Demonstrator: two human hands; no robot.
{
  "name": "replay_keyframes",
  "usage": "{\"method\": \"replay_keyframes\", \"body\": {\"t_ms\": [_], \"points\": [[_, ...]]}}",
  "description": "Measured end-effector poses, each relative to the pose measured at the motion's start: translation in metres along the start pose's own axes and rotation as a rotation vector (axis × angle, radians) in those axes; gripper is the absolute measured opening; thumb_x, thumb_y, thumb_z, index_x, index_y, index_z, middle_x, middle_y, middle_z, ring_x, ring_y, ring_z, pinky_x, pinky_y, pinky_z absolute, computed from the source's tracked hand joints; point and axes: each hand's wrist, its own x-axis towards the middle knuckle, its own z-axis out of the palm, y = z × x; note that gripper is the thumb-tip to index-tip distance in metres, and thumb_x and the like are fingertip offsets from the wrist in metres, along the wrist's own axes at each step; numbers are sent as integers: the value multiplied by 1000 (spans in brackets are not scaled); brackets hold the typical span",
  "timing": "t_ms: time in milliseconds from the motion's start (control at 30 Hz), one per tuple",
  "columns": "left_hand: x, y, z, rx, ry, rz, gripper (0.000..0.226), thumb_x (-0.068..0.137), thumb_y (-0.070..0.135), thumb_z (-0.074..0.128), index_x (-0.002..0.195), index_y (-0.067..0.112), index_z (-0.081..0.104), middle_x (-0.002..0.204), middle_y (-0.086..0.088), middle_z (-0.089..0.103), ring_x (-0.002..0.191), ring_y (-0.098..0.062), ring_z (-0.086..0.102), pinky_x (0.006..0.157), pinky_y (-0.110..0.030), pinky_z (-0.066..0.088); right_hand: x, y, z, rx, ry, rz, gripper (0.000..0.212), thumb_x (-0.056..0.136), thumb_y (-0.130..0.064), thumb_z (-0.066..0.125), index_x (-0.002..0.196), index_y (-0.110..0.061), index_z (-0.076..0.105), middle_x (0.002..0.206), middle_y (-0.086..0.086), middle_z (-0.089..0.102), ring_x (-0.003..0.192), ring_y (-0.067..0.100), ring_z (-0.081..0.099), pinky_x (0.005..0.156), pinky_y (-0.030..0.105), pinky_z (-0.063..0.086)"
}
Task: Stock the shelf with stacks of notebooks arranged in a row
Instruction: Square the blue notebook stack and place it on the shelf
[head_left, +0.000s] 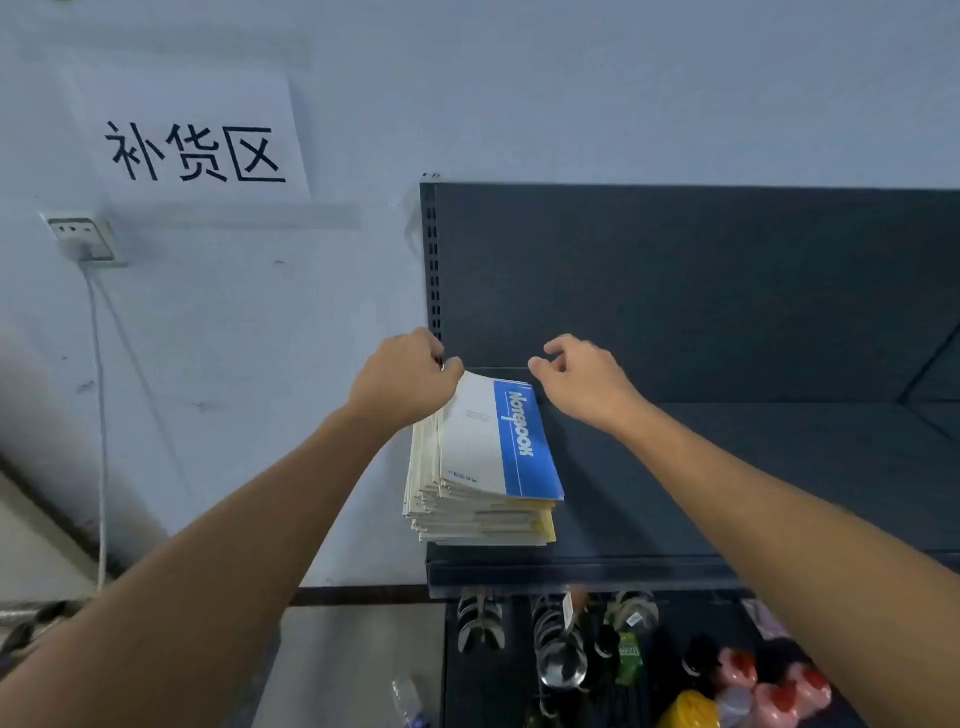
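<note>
Head view looks down along two bare forearms reaching out to a dark shelf (675, 493) fixed against a pale wall (519, 78). A stack of notebooks (478, 512) sits at the shelf's left end, close to the slotted upright, its near edge just behind the shelf's front lip. The top notebook (467, 436) has a white cover with a blue band along its right side printed "Notebook". The covers lower in the stack fan out slightly to the left.

The left hand (402, 382) lies over the far left corner of the stack. Its thumb presses on the top cover and its fingers curl down over the far edge, gripping it. The right hand (584, 382) hovers just beyond the far right corner, with its fingers loosely curled and the thumb tip pointing left toward the stack. I cannot tell whether it touches the notebooks or holds anything.

To the right of the stack the shelf board runs on bare in front of the dark back panel (675, 286).

On the wall to the left hang a paper sign (192, 140) with large black characters and a socket (83, 239), from which a white cable (101, 415) drops. Below the shelf, a lower tier holds metal ladles (558, 654), dark bottles (693, 662) and pink-topped containers (774, 696).
</note>
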Motion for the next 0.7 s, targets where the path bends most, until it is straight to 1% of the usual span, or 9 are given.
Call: {"method": "replay_keyframes", "body": {"t_ms": [67,167,267,333,400,500,567,633,700], "points": [[7,-4,10,57,-11,-56,31,92,40,56,110,14,60,98,-2,66,87,-21,63,81,-41,57,7,7,7,3,-15,80,44,99,-43,51,131,-14,58,117,1,66,104,20,62,91,43,54],[12,-13,29,143,-54,-157,36,91,45,58,108,14,59,103,-2,63,90,-23,62,77,-37,55,12,24,24,32,-71,202,39,95,-36,55,114,-4,66,109,9,71,103,28,66,89,46,56],[15,-14,43,268,-109,-203,46,91,54,60,110,13,55,101,-3,61,90,-26,61,71,-35,52,16,40,42,72,-144,273,35,95,-37,57,107,-5,67,106,6,71,99,25,68,84,38,55],[17,-14,52,308,-120,-231,46,90,57,60,105,14,55,95,-2,60,85,-24,62,68,-35,52,17,50,54,76,-195,264,34,96,-39,58,104,-7,68,104,4,71,92,21,66,79,36,53],[14,-10,58,322,-115,-251,40,93,55,58,97,15,54,89,0,56,81,-22,60,66,-34,49,16,56,64,108,-203,226,33,97,-38,61,101,-7,69,99,2,72,88,18,66,74,35,53],[11,-6,63,365,-85,-251,35,95,48,57,95,13,56,91,-2,55,84,-26,61,68,-34,50,13,59,75,106,-155,166,34,97,-39,61,87,-7,69,91,4,70,84,20,67,65,32,52],[12,-5,64,373,-90,-262,29,94,39,56,85,11,52,86,-2,54,79,-24,60,63,-32,48,8,59,80,15,-87,111,39,97,-43,59,79,-9,63,98,8,63,91,22,61,68,33,49],[14,-4,63,364,-100,-287,25,92,31,56,76,13,47,82,-3,55,72,-21,57,57,-30,46,1,53,81,-118,-50,43,39,101,-44,52,87,-9,63,109,8,53,104,22,52,73,32,45],[15,-3,61,346,-108,-309,24,90,28,57,74,15,45,80,-3,56,69,-20,56,54,-29,43,-5,47,81,-231,-49,-13,40,104,-45,44,100,-10,63,115,6,47,111,20,46,71,29,40]]}}
